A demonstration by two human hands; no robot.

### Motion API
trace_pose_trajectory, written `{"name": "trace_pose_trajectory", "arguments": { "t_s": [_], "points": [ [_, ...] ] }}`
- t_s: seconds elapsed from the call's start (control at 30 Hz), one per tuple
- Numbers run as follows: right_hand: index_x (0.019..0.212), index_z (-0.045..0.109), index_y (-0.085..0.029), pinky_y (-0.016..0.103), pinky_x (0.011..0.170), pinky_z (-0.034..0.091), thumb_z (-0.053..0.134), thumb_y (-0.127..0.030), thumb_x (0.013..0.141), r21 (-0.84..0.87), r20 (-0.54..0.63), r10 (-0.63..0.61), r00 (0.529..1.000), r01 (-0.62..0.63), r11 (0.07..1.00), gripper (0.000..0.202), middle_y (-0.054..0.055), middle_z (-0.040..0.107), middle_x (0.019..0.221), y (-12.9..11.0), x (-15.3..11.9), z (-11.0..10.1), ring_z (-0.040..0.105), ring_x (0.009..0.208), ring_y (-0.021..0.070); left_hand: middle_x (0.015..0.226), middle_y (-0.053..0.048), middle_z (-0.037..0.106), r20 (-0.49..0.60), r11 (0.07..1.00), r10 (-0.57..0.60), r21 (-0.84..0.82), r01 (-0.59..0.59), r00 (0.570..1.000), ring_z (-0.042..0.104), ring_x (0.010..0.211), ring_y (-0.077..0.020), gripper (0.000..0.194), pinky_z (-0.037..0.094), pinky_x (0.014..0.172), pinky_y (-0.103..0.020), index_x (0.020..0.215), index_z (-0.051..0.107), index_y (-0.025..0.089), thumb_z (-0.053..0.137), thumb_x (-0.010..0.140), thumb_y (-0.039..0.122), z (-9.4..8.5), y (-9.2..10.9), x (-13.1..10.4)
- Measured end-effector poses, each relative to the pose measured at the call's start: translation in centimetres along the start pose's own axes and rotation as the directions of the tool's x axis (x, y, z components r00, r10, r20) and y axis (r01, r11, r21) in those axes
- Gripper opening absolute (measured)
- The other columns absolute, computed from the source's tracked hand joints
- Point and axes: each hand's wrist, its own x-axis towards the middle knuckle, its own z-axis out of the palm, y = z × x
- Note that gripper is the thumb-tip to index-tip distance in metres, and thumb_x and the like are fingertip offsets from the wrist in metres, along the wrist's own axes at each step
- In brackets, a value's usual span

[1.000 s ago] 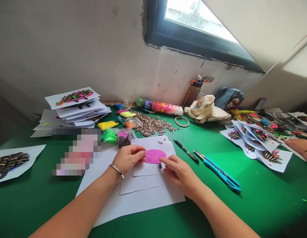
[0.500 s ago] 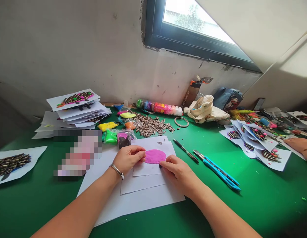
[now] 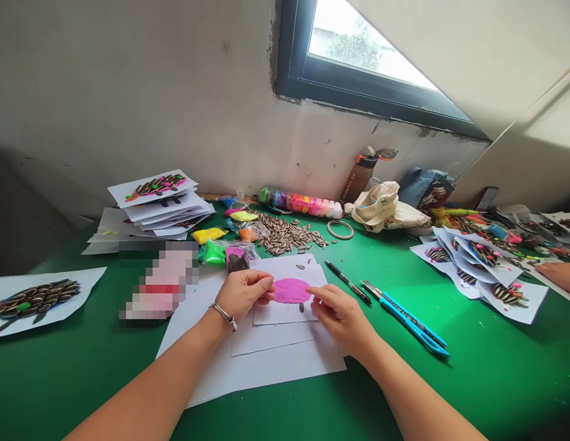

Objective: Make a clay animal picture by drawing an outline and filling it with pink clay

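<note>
A flat pink-purple clay oval (image 3: 292, 291) lies on a small white paper sheet (image 3: 271, 315), which rests on larger sheets. Just below the oval's right part sits a short dark piece (image 3: 301, 308), with faint pencil lines beside it. My left hand (image 3: 248, 291) is at the oval's left edge, thumb and fingertips pinched together; whatever is between them is hidden. At the right edge, my right hand (image 3: 338, 309) has its index finger stretched to the oval and its other fingers loosely bent, holding nothing visible. Two sunflower seeds (image 3: 303, 266) lie on the paper above.
Behind the paper are clay packets (image 3: 214, 252) and a sunflower seed pile (image 3: 285, 236). A pen (image 3: 348, 282) and blue utility knife (image 3: 407, 321) lie right. Seed pictures are stacked left (image 3: 163, 211) and right (image 3: 482, 260). Another person's hand (image 3: 561, 275) rests far right.
My right hand has drawn back slightly from the oval's lower edge, its index finger now straighter, uncovering the dark piece. My left hand keeps its pinch. The whole view has shifted a little.
</note>
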Motion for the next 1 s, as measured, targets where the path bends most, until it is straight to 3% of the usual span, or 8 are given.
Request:
{"name": "trace_pose_trajectory", "arguments": {
  "t_s": [0.1, 0.27, 0.37, 0.6, 0.67, 0.77, 0.87, 1.0],
  "points": [
    [0.112, 0.062, -0.023, 0.024, 0.059, 0.045, 0.049, -0.017, 0.088, 0.033, -0.061, -0.02, 0.998, 0.022, 0.999, 0.028, 0.005, 0.059, 0.091, -1.2, 0.4, -0.5, 0.054, 0.068, 0.0124, 0.064, -0.005, 0.069, 0.022, 1.0, -0.011, -0.008, 0.011, 1.0, 0.064, 0.055, -0.0154, 0.043, 0.052, 0.053, -0.026, 0.074, 0.069, 0.012, 0.077, 0.057, 0.051, 0.4, 0.9, -0.8],
    [0.113, 0.062, -0.027, 0.024, 0.063, 0.047, 0.054, -0.016, 0.086, 0.06, -0.023, -0.034, 0.999, 0.035, 0.998, 0.03, 0.004, 0.06, 0.097, -4.8, 2.1, -0.8, 0.056, 0.076, 0.0131, 0.063, -0.004, 0.067, 0.149, 0.996, -0.058, -0.062, 0.068, 0.987, 0.061, 0.051, -0.0127, 0.044, 0.047, 0.049, -0.023, 0.068, 0.068, 0.012, 0.074, 0.062, 0.056, 1.4, 1.4, -1.8],
    [0.101, 0.066, -0.025, 0.025, 0.065, 0.047, 0.058, -0.016, 0.084, 0.107, -0.028, 0.008, 1.0, -0.005, 0.994, 0.021, 0.003, 0.061, 0.09, -5.9, 3.0, -0.2, 0.056, 0.075, 0.0132, 0.061, -0.003, 0.065, 0.225, 0.992, -0.061, -0.094, 0.083, 0.972, 0.06, 0.052, -0.0121, 0.046, 0.046, 0.05, -0.022, 0.066, 0.067, 0.012, 0.069, 0.067, 0.059, 1.9, 1.1, -2.1],
    [0.089, 0.068, -0.024, 0.024, 0.062, 0.046, 0.055, -0.016, 0.086, 0.207, -0.097, 0.03, 0.995, -0.01, 0.978, 0.016, 0.001, 0.06, 0.078, -5.1, 3.2, 1.0, 0.055, 0.069, 0.013, 0.061, -0.005, 0.065, 0.257, 0.989, -0.088, -0.094, 0.116, 0.962, 0.061, 0.053, -0.0141, 0.055, 0.046, 0.051, -0.024, 0.067, 0.066, 0.012, 0.062, 0.067, 0.067, 2.2, 0.8, -2.3],
    [0.089, 0.067, -0.023, 0.025, 0.062, 0.045, 0.054, -0.016, 0.086, 0.136, -0.099, 0.013, 0.995, 0.001, 0.991, 0.015, 0.002, 0.06, 0.077, -4.6, 2.8, 0.9, 0.055, 0.07, 0.0135, 0.064, -0.005, 0.066, 0.218, 0.996, -0.061, -0.051, 0.074, 0.974, 0.061, 0.054, -0.0148, 0.055, 0.046, 0.051, -0.025, 0.069, 0.066, 0.013, 0.061, 0.068, 0.067, 2.0, 0.8, -2.0],
    [0.086, 0.067, -0.022, 0.026, 0.063, 0.042, 0.052, -0.017, 0.087, -0.098, -0.067, -0.026, 0.997, 0.019, 0.995, 0.016, 0.003, 0.059, 0.077, -3.7, 2.2, 0.9, 0.053, 0.071, 0.0147, 0.067, -0.005, 0.067, 0.121, 0.987, 0.064, 0.139, -0.08, 0.991, 0.062, 0.057, -0.0161, 0.044, 0.047, 0.053, -0.026, 0.07, 0.067, 0.015, 0.059, 0.074, 0.058, 1.2, 0.6, -1.4],
    [0.085, 0.066, -0.02, 0.027, 0.067, 0.04, 0.049, -0.016, 0.089, -0.299, -0.018, -0.102, 0.995, 0.092, 0.95, 0.018, 0.005, 0.059, 0.078, -3.1, 1.7, 1.4, 0.053, 0.075, 0.0166, 0.064, -0.002, 0.067, 0.132, 0.871, 0.207, 0.426, -0.244, 0.97, 0.063, 0.06, -0.0166, 0.032, 0.045, 0.057, -0.025, 0.07, 0.068, 0.019, 0.052, 0.082, 0.044, 0.4, 0.2, -0.9],
    [0.082, 0.065, -0.019, 0.029, 0.07, 0.036, 0.047, -0.012, 0.089, -0.463, 0.047, -0.159, 0.986, 0.162, 0.871, 0.021, 0.005, 0.06, 0.075, -2.7, 1.5, 2.2, 0.051, 0.073, 0.0171, 0.072, -0.001, 0.07, 0.268, 0.57, 0.354, 0.698, -0.434, 0.896, 0.063, 0.071, -0.0174, 0.029, 0.044, 0.066, -0.026, 0.08, 0.071, 0.022, 0.044, 0.088, 0.031, 0.0, -0.3, -0.9]
  ]
}}
